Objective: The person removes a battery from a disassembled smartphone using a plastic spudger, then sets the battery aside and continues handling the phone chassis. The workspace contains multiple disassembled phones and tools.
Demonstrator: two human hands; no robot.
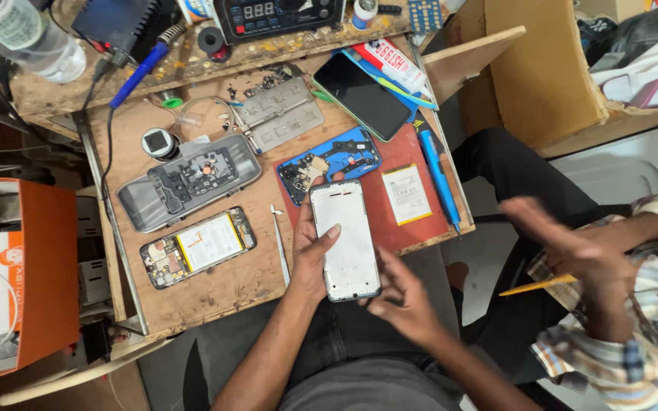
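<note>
— What do we see on the left of the wooden bench [215, 293]?
— An opened phone [198, 247] with its battery showing, tweezers [279, 243] just right of it.
— And our hands?
— Our left hand [312, 255] grips the white phone frame [345, 240] at the near edge; our right hand [401, 297] touches its lower corner, fingers loosely curled. Farther right, another person's hand [573, 255] is blurred.
</note>
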